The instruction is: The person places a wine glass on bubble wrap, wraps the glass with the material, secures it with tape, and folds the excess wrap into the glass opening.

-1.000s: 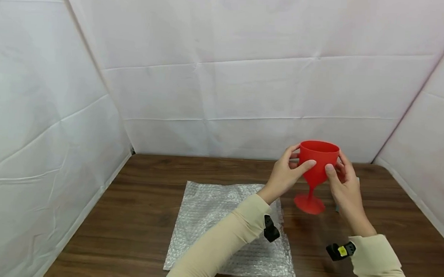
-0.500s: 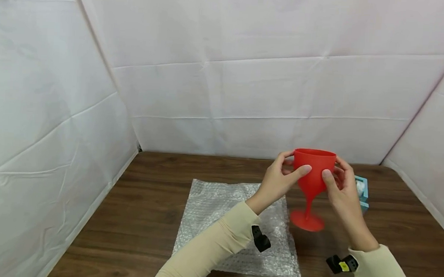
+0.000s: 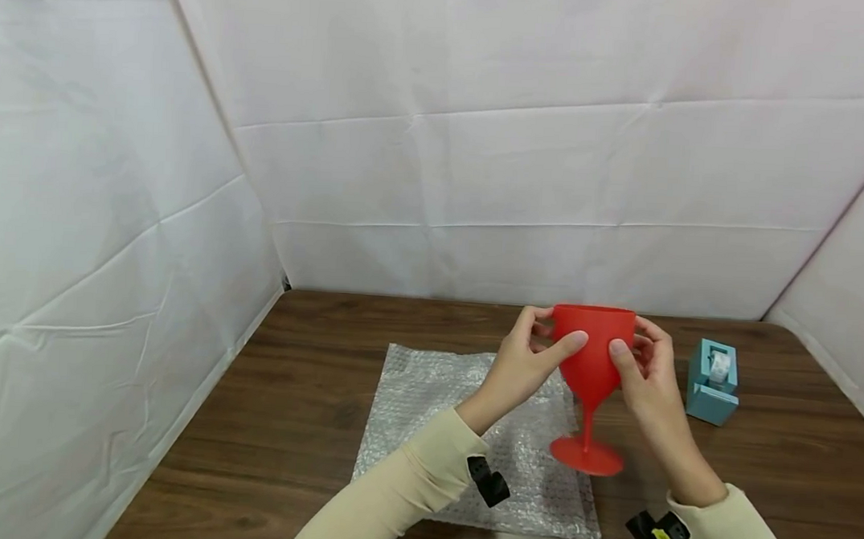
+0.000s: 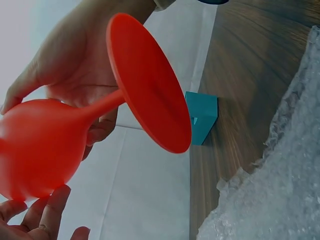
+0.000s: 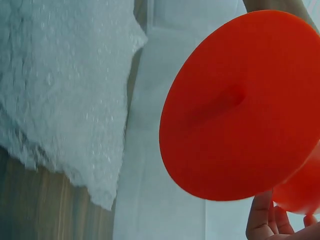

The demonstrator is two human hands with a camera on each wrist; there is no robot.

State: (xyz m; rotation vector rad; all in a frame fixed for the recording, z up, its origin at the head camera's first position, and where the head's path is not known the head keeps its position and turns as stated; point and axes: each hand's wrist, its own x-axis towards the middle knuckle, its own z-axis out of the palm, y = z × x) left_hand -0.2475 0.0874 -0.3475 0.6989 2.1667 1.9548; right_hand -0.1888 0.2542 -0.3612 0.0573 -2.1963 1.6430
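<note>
A red goblet point(image 3: 592, 353) with a thin stem and round foot is held upright between both hands, above the table. On the left side of its bowl, my left hand point(image 3: 518, 366) grips with the thumb in front and fingers curled behind. The right hand point(image 3: 655, 384) holds the opposite side of the bowl in the same way. In both wrist views the goblet's foot point(image 4: 150, 82) looms large, and in the right wrist view its underside point(image 5: 240, 135) hides much of the hands. Behind and left of the goblet lies a sheet of bubble wrap point(image 3: 427, 390), partly covered by the left arm.
A teal tape dispenser point(image 3: 713, 382) with a roll of clear tape stands to the right of the right hand. White cloth walls point(image 3: 481, 143) enclose the back and sides of the dark wooden table point(image 3: 273, 423).
Both hands have brought the goblet lower and nearer, slightly leftward in the view. The tape dispenser, formerly hidden behind the right hand, now shows fully. The head view has shifted a little.
</note>
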